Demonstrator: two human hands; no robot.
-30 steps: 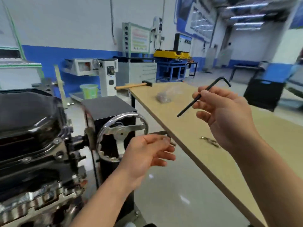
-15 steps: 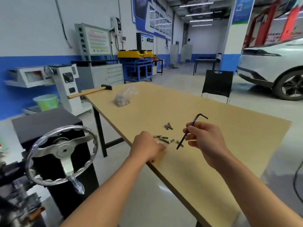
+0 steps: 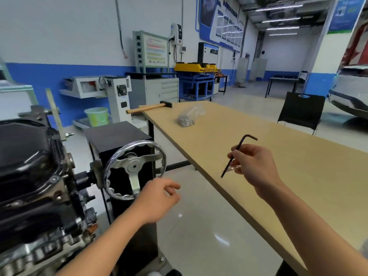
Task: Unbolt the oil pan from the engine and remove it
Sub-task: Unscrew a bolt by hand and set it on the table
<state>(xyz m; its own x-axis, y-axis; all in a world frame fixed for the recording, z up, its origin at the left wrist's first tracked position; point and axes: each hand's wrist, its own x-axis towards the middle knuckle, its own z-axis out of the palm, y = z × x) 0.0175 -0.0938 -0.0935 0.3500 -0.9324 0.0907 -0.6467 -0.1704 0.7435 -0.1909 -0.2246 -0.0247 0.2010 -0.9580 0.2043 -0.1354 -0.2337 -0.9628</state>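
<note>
The black oil pan (image 3: 22, 148) sits on top of the engine (image 3: 35, 226) at the far left, on a stand. My right hand (image 3: 253, 168) hovers over the wooden table (image 3: 298, 176) and pinches a black hex key (image 3: 238, 151), its bent end up. Some shiny bolts show faintly behind my right fingers. My left hand (image 3: 159, 200) hangs in the air over the floor, just right of the chrome handwheel (image 3: 135, 169), with fingers loosely curled and nothing in them.
A hammer (image 3: 149, 108) lies on the table's far corner, with a clear bag of small parts (image 3: 188, 118) nearby. The stand's black box (image 3: 117, 140) is behind the handwheel. A black chair (image 3: 301, 109) and a car (image 3: 350, 92) stand at the right.
My view has swung back left, so the engine and oil pan show again. My left hand has come off the table's edge toward the handwheel. My right hand keeps holding the hex key.
</note>
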